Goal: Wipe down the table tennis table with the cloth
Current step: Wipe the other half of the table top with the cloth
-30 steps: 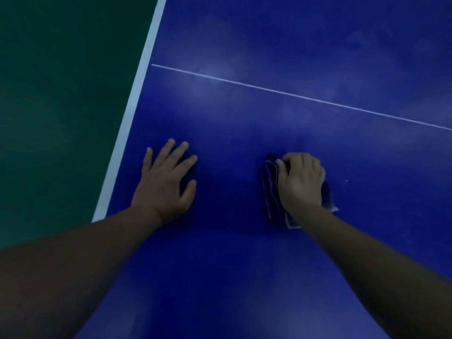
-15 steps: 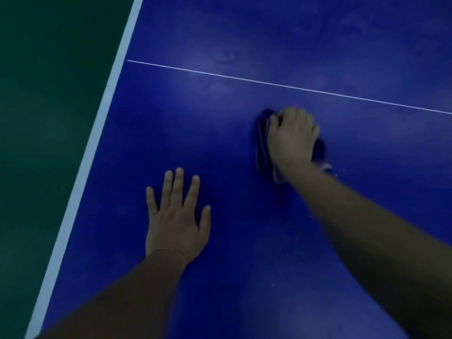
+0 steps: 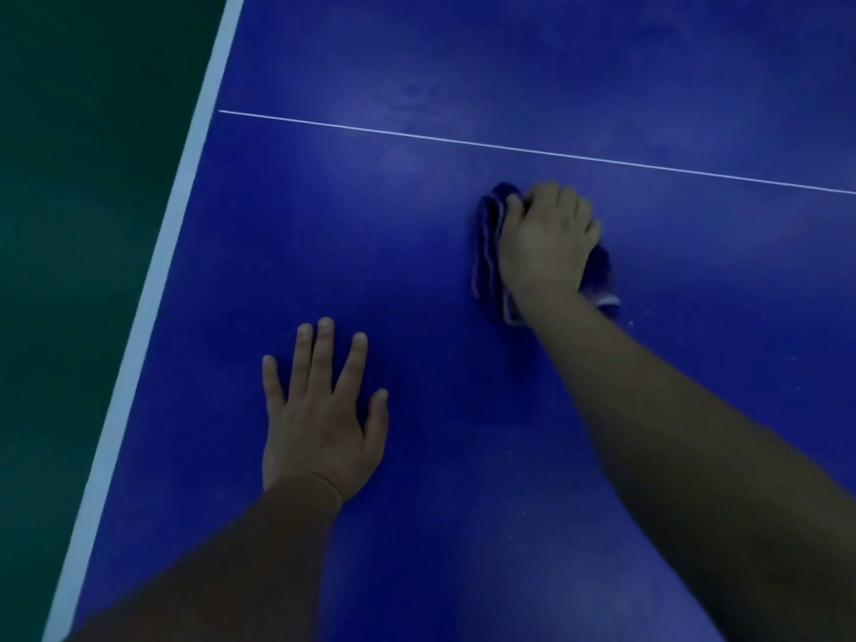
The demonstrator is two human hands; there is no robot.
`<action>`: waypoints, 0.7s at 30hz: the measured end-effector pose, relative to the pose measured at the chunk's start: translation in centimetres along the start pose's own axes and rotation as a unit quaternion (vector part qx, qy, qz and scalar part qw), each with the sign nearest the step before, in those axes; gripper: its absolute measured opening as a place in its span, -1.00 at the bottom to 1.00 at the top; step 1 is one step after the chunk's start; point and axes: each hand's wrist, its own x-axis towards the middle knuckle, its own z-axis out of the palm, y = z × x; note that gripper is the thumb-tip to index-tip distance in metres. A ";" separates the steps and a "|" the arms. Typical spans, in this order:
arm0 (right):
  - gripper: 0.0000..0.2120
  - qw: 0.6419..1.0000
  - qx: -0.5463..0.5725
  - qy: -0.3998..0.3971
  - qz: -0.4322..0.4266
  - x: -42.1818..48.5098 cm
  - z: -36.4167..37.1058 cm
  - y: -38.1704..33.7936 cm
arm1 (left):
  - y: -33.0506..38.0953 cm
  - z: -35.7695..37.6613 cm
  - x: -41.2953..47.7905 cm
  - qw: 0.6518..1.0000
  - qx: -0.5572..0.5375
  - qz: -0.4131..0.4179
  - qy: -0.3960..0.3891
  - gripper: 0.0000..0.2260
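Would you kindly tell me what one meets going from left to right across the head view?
Green floor → white edge stripe → left hand, flat on the table → right hand, gripping the cloth.

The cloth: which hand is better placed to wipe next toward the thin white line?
Right. The right hand grips the cloth near the thin white line; the left hand lies flat on the table, holding nothing.
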 end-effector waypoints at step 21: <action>-0.77 0.981 0.043 -0.050 -0.185 -15.8 -3.5 4.6 | -0.1 0.1 -0.1 1.000 -0.011 0.005 0.015 -0.39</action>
